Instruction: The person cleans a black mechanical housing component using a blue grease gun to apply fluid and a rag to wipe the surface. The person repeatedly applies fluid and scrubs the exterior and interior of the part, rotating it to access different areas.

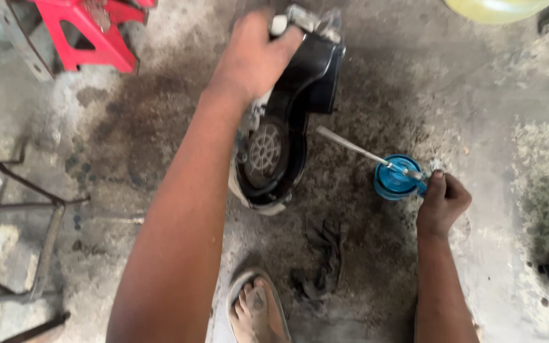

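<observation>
The floor (pixel 478 95) was bare concrete, grey and dusty, with a broad dark oily stain spread across the middle where the work went on. Up in the far left corner stood a red plastic stool (pixel 90 35), and along the left edge lay a rusty metal frame (pixel 39 235). A pale yellow-green rounded thing (pixel 497 7) peeked in at the top right, too cut off to tell what it was.

Down at the centre, a black plastic housing (pixel 293 121) stood on the stain, long and curved, with a round vented wheel (pixel 265 151) showing in its lower end. The left hand (pixel 252 54) sat on top of its upper end, fingers curled down over the rim and clamped on it.

Off to the right, the right hand (pixel 443 203) was closed into a fist around the handle of a screwdriver (pixel 366 152), the thin metal shaft running up and left toward the housing, its tip just short of it. Right beside that fist, touching the floor, sat a small blue round tub (pixel 394 181), with the shaft crossing over it.

A dirty dark rag (pixel 325 260) lay crumpled below the housing, and a foot in a sandal (pixel 255 311) rested at the bottom edge.
</observation>
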